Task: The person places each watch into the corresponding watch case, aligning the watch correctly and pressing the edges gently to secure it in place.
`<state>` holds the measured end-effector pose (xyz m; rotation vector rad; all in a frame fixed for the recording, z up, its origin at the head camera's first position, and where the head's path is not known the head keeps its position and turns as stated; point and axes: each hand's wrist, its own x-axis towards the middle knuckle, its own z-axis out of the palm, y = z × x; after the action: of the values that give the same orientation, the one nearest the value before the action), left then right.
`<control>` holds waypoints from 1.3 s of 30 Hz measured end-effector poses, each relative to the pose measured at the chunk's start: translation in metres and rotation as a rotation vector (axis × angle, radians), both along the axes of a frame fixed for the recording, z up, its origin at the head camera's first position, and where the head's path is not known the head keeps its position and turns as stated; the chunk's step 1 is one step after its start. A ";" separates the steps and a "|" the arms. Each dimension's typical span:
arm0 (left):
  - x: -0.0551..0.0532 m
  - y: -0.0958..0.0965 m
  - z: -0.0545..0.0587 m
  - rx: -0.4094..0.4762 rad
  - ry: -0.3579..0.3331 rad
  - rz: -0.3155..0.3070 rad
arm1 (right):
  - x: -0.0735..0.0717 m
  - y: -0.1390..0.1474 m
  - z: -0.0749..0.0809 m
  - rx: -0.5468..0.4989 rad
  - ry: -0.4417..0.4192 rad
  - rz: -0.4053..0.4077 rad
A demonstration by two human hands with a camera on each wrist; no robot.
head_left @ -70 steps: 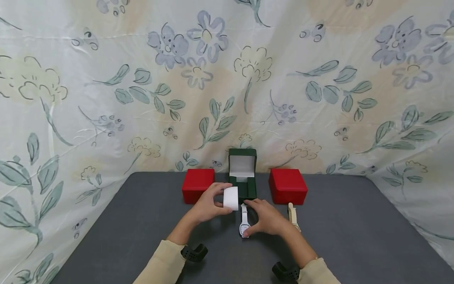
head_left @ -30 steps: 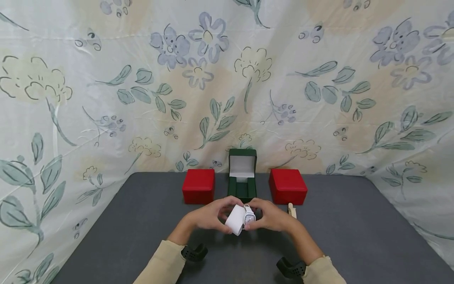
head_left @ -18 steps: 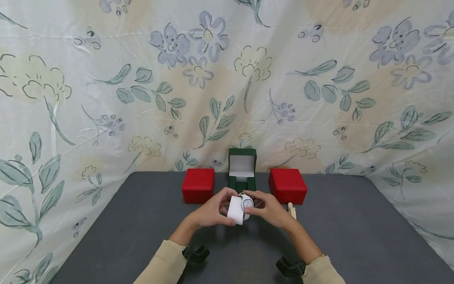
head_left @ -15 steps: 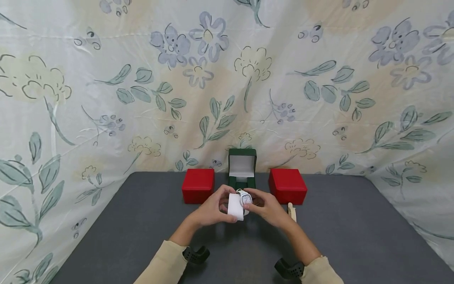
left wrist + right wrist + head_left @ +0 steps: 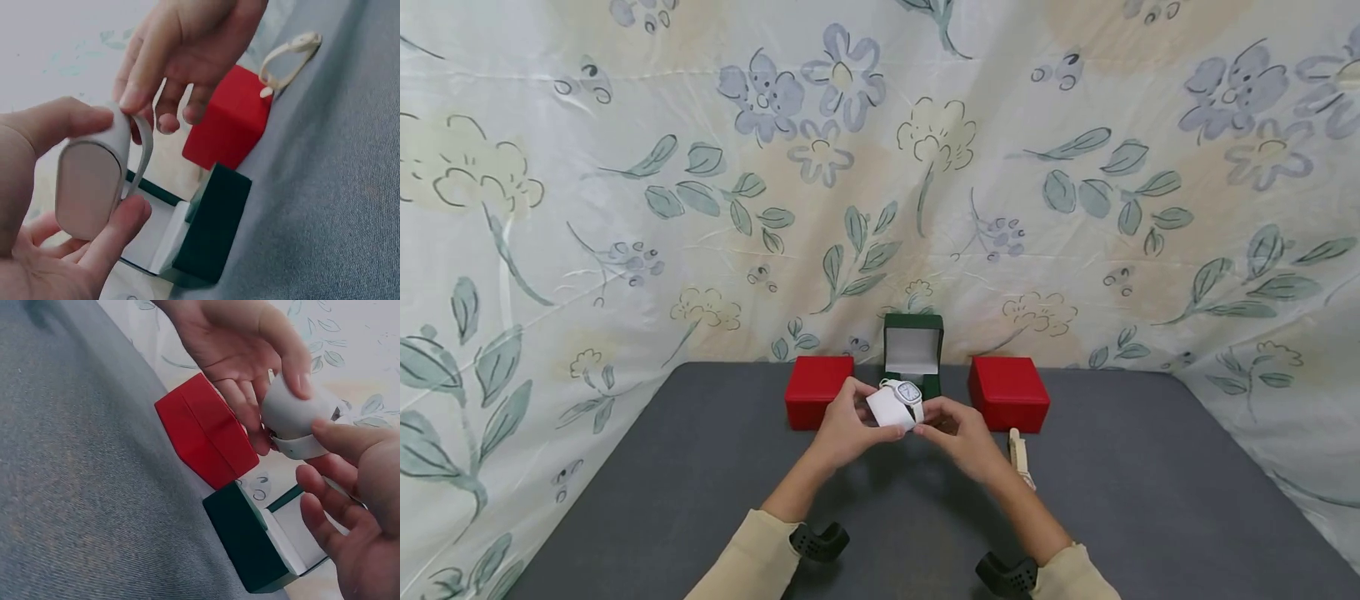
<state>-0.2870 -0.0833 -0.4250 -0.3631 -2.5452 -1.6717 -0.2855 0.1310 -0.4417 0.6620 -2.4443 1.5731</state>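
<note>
My left hand [image 5: 842, 427] grips a white watch cushion [image 5: 887, 410] between thumb and fingers, raised in front of the open green watch box [image 5: 912, 325]. A white wristwatch [image 5: 909, 392] lies against the cushion's right side, dial facing up. My right hand [image 5: 964, 435] pinches the watch's strap with thumb and forefinger, beside the cushion. In the left wrist view the strap [image 5: 145, 149] bows out from the cushion's side, leaving a gap. The right wrist view shows the strap [image 5: 301, 449] running along the cushion's edge under my right thumb.
Shut red boxes stand either side of the green box, one at left [image 5: 820, 388] and one at right [image 5: 1009, 392]. A cream wristwatch [image 5: 1018, 455] lies before the right one, partly behind my right forearm. A floral cloth [image 5: 880, 167] hangs behind the grey table [image 5: 715, 483].
The right hand picked the white watch up from the table and brought it to the cushion. Both hands then moved up toward the green box, and the cushion turned with the watch alongside.
</note>
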 end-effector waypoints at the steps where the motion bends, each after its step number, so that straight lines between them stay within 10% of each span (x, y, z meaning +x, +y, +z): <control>1: 0.000 0.001 0.001 -0.012 0.009 0.012 | 0.000 0.000 0.000 0.004 0.018 -0.012; 20: 0.002 0.006 0.001 -0.105 0.199 0.140 | 0.015 -0.022 0.001 0.193 0.366 -0.160; 30: -0.008 -0.009 0.005 0.131 -0.085 -0.301 | 0.000 0.004 0.014 -0.020 -0.027 0.130; 39: 0.001 -0.005 0.017 0.104 0.024 -0.385 | -0.004 0.014 0.023 -0.072 -0.123 0.350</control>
<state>-0.2864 -0.0881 -0.4077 -0.9059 -2.4749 -1.8925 -0.2897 0.1450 -0.4182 1.0575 -2.4426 1.8673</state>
